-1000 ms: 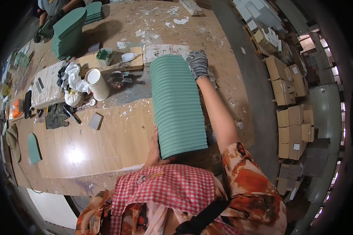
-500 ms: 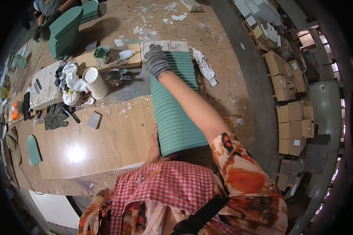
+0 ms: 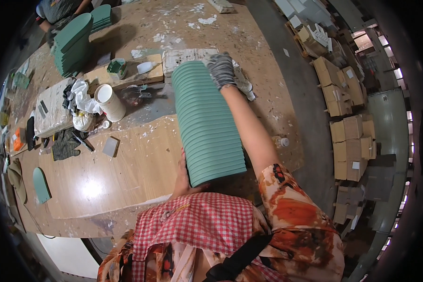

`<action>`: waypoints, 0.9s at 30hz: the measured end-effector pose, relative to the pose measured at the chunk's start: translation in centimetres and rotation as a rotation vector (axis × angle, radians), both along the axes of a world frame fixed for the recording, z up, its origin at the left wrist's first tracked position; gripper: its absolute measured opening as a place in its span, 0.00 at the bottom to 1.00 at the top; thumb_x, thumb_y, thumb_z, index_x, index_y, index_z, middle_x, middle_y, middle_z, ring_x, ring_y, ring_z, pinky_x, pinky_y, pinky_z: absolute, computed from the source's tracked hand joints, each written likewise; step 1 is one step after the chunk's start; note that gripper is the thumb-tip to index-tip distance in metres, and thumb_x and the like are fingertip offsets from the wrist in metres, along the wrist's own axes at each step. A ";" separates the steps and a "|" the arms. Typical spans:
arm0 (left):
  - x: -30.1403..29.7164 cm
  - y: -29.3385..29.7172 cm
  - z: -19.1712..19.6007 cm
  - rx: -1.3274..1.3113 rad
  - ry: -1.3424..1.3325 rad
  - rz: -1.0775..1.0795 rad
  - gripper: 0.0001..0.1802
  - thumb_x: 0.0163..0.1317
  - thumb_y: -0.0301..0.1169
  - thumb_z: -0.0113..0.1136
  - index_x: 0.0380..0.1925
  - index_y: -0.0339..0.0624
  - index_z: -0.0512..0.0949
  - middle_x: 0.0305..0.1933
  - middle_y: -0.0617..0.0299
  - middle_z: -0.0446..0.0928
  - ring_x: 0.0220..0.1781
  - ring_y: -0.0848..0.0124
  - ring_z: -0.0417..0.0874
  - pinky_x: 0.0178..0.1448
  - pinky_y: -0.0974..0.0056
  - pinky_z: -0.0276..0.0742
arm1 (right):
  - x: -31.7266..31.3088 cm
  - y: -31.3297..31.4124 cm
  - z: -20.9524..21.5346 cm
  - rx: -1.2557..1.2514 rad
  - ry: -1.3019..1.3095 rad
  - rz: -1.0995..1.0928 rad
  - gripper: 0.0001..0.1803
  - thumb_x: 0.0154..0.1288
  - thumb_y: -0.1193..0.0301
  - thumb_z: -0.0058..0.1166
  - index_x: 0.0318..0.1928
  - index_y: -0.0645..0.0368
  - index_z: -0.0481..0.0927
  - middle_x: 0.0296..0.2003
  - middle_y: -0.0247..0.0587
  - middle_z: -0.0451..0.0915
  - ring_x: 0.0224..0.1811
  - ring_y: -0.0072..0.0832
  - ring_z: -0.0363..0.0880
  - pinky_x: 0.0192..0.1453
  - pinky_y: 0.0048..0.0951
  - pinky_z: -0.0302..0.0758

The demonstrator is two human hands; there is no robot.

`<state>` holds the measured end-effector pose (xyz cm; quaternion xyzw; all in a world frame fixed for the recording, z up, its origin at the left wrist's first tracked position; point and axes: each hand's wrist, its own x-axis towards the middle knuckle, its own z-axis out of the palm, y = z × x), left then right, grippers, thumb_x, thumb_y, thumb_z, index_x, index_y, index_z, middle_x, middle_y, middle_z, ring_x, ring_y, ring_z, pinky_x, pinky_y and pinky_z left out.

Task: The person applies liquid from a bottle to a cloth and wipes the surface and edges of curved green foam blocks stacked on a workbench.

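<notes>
A long row of thin green round-ended boards (image 3: 207,124), pressed face to face, runs away from me across the bench. Round its near left corner my bare left hand (image 3: 182,176) is cupped, fingers straight along the side and the rest tucked against the near end. My right hand (image 3: 221,70), in a grey striped knit glove, lies at the far right corner of the row with its fingers curled together. Whatever those fingers hold, if anything, is hidden. Just beyond the far end lies a whitish paint-stained block (image 3: 183,56), and a crumpled white cloth (image 3: 243,84) is beside the glove.
Left of the row stand a white cup (image 3: 109,101), a green-stained jar (image 3: 117,69) and a white bottle (image 3: 146,67). A dark glove (image 3: 66,146), a small grey block (image 3: 111,146) and a loose green board (image 3: 41,184) lie nearer. Across the bench, a person handles stacked green boards (image 3: 74,44).
My gloved right hand has moved from the far left corner of the row to its far right corner. My left hand has stayed at the near end.
</notes>
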<state>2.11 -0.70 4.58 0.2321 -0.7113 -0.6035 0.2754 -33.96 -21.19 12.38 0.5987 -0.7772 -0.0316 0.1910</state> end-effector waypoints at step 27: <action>-0.8 0.2 -0.3 0.050 0.010 -0.024 0.77 0.31 0.35 0.83 0.75 0.39 0.34 0.78 0.43 0.41 0.78 0.48 0.47 0.78 0.50 0.47 | -6.0 5.5 -0.7 -0.482 -0.673 -0.055 0.10 0.61 0.71 0.57 0.40 0.64 0.85 0.38 0.47 0.86 0.44 0.39 0.83 0.56 0.34 0.74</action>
